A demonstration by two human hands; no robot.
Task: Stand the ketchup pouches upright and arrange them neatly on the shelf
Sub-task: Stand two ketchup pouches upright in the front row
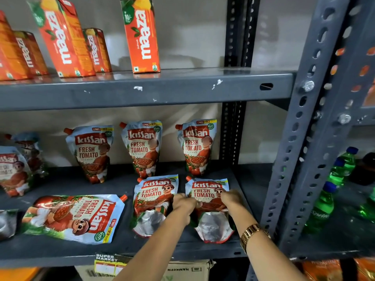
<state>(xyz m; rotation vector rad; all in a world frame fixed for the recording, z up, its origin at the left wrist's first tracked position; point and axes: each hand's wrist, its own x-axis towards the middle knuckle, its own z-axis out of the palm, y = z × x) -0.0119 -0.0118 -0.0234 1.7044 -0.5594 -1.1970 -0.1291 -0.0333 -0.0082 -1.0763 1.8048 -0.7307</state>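
Head view, looking down onto grey metal shelf [71, 254]; both hands on one ketchup pouch [210, 207] at front right corner of shelf, close to slotted upright post [300, 151].

Left hand [183, 204] on pouch's left edge, right hand [231, 196] on its right edge; hands apart, one per side, fingers curled onto the printed face; firm pinch or mere rest, cannot tell. Gold watch [252, 233] on right wrist.

Held pouch leaning back, not flat and not yet fully upright; long axis running front to back, silver bottom gusset toward front edge, red cap toward back. Both hands equally near; judged: next move turns on tipping top up and seating gusset flat on shelf.

Second leaning pouch [155, 203] just beside it on the left, same orientation, touching or nearly touching left hand; likely needs the same treatment.

Flat pouch [75, 217] lying along front edge toward the left, long axis left to right, cap pointing right; not yet stood.

Back row: three standing pouches [142, 147] against back wall, spaced apart, upright; more pouches [16, 169] at far left, slumped, partly cut off by frame.

Upper shelf: orange juice cartons [141, 35], upright. Neighbouring bay to the right: green soda bottles [322, 205], not part of task.

Judged progress: roughly half.
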